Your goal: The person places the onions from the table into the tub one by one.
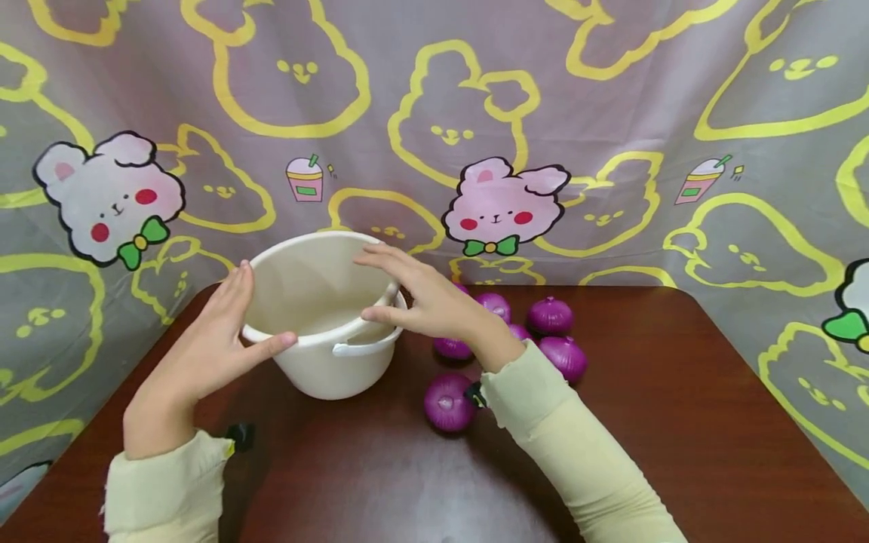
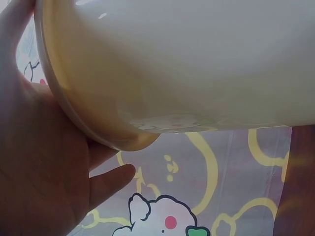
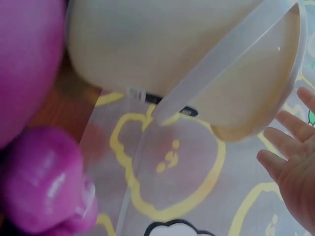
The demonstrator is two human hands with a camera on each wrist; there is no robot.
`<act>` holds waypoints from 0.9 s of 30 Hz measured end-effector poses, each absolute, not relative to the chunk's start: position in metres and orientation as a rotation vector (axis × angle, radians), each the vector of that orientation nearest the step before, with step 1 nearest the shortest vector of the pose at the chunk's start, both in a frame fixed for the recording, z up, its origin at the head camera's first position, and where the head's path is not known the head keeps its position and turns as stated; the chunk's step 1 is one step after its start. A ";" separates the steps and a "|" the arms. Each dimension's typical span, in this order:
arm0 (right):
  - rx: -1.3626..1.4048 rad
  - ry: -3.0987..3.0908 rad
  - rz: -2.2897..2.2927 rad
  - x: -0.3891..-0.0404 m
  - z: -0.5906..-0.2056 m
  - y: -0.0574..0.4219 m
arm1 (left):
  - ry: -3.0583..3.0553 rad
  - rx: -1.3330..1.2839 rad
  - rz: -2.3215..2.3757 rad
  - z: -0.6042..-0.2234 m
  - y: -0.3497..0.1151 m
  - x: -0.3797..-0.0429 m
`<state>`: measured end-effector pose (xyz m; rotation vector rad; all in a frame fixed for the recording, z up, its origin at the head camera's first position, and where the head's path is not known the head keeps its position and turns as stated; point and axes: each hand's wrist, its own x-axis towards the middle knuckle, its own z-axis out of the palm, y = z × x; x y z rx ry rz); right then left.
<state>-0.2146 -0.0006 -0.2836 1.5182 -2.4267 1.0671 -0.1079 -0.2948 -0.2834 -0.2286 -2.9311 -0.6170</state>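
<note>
A cream-white bucket (image 1: 326, 369) stands at the left of the table, its mouth facing up and its pale handle (image 1: 366, 348) hanging down the right side. My left hand (image 1: 210, 343) rests at the bucket's left rim, fingers extended along the outside and thumb on the near edge. Over the right rim lies my right hand (image 1: 434, 298), with fingers fairly straight and the thumb by the near right edge. In the right wrist view, those fingers (image 3: 280, 147) show spread beside the bucket's rim; contact is hard to tell. Nothing shows in the visible part of the bucket's inside.
Several purple onions (image 1: 550, 315) are grouped right of the bucket, partly behind my right forearm. One onion (image 1: 449, 402) sits nearer, close to my right cuff. The dark brown table (image 1: 679, 422) meets a patterned curtain (image 1: 611, 151) at the back.
</note>
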 end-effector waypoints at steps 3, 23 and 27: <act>1.497 -2.456 1.009 -0.212 -0.288 0.012 | -2.938 -0.230 -0.630 -0.286 -0.294 -0.107; 1.371 -2.513 0.510 -0.194 -0.299 0.075 | -2.993 -0.140 -0.603 -0.279 -0.294 -0.108; 1.392 -2.515 0.493 -0.193 -0.304 0.081 | -2.986 -0.153 -0.610 -0.280 -0.293 -0.108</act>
